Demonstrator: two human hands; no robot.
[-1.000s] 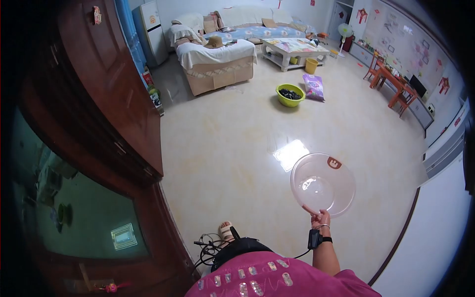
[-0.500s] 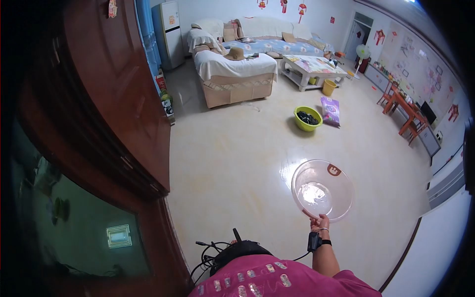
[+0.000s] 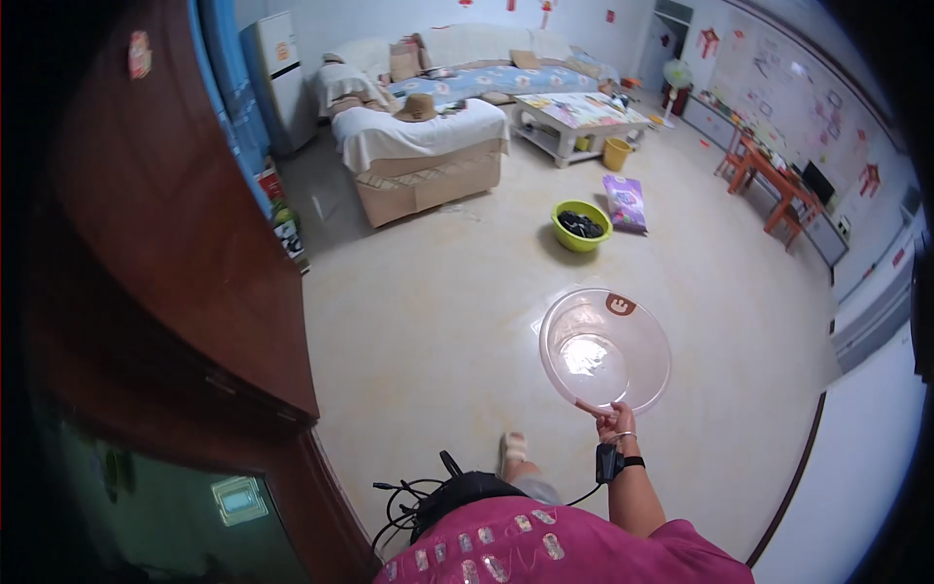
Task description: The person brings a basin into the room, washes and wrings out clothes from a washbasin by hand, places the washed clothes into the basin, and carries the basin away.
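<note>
A large clear pinkish plastic basin (image 3: 638, 352) with a brown sticker on its far rim is held out in front of me, its hollow side facing up. My right hand (image 3: 615, 422) is closed on its near rim, and a strapped device sits on that wrist. The left hand is out of view. Farther ahead on the floor, a lime-green basin (image 3: 582, 243) contains dark items that look like cloth. Beside it lies a purple bag (image 3: 626, 202).
To the left stands a brown door (image 3: 209, 243). A sofa (image 3: 428, 180) draped in white and a low table (image 3: 576, 115) are at the back, with a yellow bucket (image 3: 616, 154) near the table. An orange-red wooden table (image 3: 773, 177) stands along the right wall.
My view has shifted forward and to the right, nearer the green basin. A foot in a light sandal now shows below. The clear basin stays in my right hand.
</note>
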